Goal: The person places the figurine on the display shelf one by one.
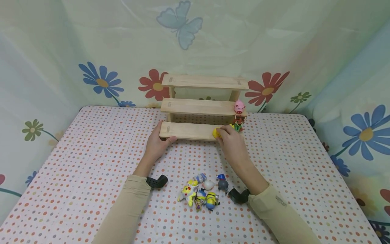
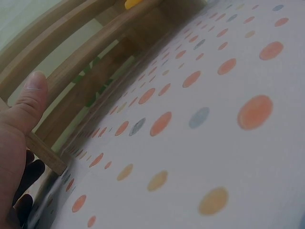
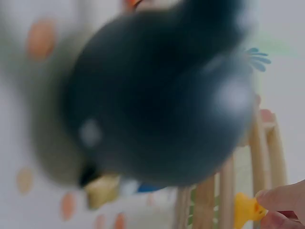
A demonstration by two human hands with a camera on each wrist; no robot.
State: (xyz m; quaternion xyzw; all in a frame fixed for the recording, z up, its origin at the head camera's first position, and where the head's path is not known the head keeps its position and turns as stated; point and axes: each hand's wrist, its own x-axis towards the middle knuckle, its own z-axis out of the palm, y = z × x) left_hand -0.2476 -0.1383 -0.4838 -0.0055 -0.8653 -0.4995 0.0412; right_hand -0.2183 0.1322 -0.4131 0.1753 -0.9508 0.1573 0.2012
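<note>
In the head view a three-tier wooden shelf (image 1: 189, 130) stands at the back of the table. My left hand (image 1: 156, 144) grips the left end of its lowest board, with the thumb (image 2: 33, 98) along the front in the left wrist view. My right hand (image 1: 234, 145) pinches a small yellow figurine (image 3: 244, 210) at the lowest board, toward its right end. Right beside those fingers stands a brown-headed figurine in green (image 1: 238, 123). A pink pig figurine (image 1: 239, 106) sits on the middle board's right end. The right hand partly hides the yellow figurine.
Several small figurines lie grouped nearer me, among them a yellow-and-blue one (image 1: 211, 200), a yellow-and-white one (image 1: 187, 194) and a grey one with a blue hat (image 1: 223, 184). A dark round shape (image 3: 157, 100) fills much of the right wrist view. A dotted cloth (image 1: 91, 189) covers the table.
</note>
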